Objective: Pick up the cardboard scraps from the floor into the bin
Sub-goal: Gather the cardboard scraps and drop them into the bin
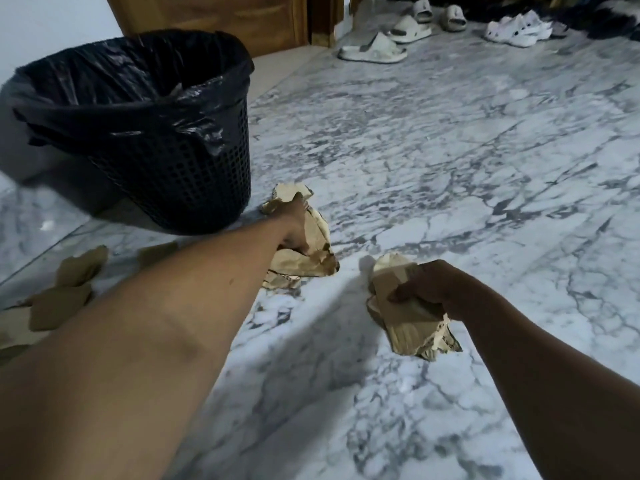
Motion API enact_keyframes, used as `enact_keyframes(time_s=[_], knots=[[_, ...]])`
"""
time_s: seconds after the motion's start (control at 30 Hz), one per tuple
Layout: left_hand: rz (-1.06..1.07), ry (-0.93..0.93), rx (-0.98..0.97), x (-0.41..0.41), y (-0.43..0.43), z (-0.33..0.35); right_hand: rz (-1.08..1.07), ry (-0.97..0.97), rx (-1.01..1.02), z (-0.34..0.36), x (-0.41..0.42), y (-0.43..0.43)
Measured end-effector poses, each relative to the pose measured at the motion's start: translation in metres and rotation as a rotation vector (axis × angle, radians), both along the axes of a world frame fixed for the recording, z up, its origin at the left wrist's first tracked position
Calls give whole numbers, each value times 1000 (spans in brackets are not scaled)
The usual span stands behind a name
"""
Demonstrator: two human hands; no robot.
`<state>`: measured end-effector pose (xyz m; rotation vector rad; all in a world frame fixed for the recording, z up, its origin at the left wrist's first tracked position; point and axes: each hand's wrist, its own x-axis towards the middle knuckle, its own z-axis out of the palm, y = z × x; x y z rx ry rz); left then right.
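Black mesh bin [180,168], lined with a black plastic bag folded over its rim, stood upright on the marble floor at upper left. One bunch of torn, crumpled tan cardboard scraps [308,251] was gripped in the left hand [292,225] just beside the bin's base, and a second bunch [405,313] was gripped in the right hand [433,289] nearer the camera, its ragged ends hanging down. Several flat brown scraps [65,289] lay loose on the floor at far left, below the bin

Marble floor [450,140], white with grey veins. Beige sandals [375,48] and white clogs [517,29] lie far beyond the fingers; wooden door [214,15] behind.
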<state>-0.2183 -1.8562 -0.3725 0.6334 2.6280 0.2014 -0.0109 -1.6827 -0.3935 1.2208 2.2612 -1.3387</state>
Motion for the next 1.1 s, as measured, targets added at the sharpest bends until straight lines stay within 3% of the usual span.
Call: enact_keyframes(time_s=[0.17, 0.63, 0.87, 1.1], knots=[[-163, 101, -26, -39, 0, 2, 33, 41, -2, -11, 5, 1], [-170, -83, -251, -98, 17, -6, 36, 90, -9, -12, 4, 0], [-131, -14, -183, -79, 13, 1, 6, 80, -42, -7, 3, -2], [-64, 107, -102, -20, -18, 9, 43, -26, 54, 1, -8, -9]])
